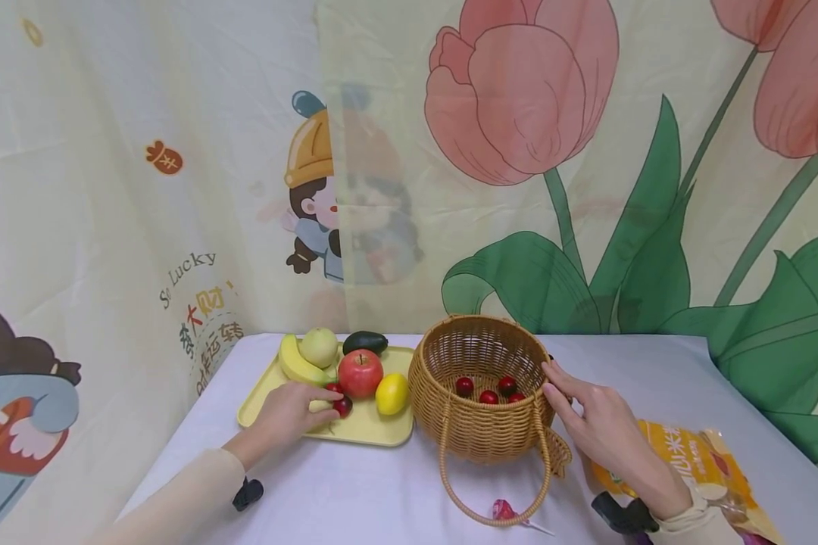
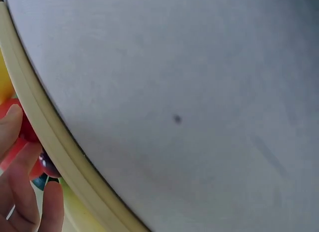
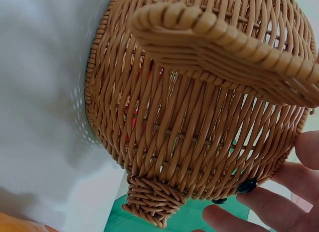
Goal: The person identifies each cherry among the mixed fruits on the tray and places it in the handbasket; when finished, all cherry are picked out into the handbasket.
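My left hand (image 1: 288, 418) is over the yellow tray (image 1: 266, 412), its thumb and fingertips pinching a dark red cherry (image 1: 343, 407). A second cherry (image 2: 49, 164) lies close by the fingers. Around it on the tray are an apple (image 1: 360, 373), a lemon (image 1: 391, 394), a banana (image 1: 300, 363), a pale round fruit (image 1: 320, 347) and an avocado (image 1: 365, 343). With thumb and fingers, my right hand (image 1: 603, 420) holds the right rim of a wicker basket (image 1: 484, 439). Several red cherries (image 1: 488, 397) sit inside the basket. Its handle (image 1: 443, 469) hangs down in front.
A wrapped lollipop (image 1: 503, 511) lies on the white table under the basket's handle. An orange snack bag (image 1: 698, 462) is at the right, partly behind my right forearm. A printed curtain (image 1: 395, 227) hangs along the table's back edge.
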A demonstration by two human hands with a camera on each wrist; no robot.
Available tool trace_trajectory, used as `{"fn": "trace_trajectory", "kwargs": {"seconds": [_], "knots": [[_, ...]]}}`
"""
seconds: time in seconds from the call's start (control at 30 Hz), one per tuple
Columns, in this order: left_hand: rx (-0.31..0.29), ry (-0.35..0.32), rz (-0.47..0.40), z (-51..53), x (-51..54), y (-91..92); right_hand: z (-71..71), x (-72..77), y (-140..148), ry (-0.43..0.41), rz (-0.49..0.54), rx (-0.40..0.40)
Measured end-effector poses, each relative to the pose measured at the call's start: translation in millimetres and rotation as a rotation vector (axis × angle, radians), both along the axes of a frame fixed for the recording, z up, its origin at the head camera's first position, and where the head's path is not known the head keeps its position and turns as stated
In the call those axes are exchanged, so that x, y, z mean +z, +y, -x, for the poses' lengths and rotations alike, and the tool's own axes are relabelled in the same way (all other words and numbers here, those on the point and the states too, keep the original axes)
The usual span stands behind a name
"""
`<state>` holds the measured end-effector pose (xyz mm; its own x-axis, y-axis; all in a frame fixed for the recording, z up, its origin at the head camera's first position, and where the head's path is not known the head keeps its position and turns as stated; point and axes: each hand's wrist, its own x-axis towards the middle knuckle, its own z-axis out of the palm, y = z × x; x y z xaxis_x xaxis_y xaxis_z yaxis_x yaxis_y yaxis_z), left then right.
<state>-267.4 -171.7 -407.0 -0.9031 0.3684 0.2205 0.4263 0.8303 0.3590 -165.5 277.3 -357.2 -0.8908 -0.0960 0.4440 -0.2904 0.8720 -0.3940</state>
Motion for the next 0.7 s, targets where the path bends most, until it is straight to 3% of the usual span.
{"fn": "trace_trajectory", "kwargs": {"seconds": [0.27,0.7], "knots": [[0.038,-0.031,0.012,1.0,-0.5,9.2,-1.3,-0.6,0,-0.011,0.002,-0.003],[-0.062,0.041,0.081,8.6,5.6,13.8,0.4,-1.3,0,0.018,0.010,0.007]]}}
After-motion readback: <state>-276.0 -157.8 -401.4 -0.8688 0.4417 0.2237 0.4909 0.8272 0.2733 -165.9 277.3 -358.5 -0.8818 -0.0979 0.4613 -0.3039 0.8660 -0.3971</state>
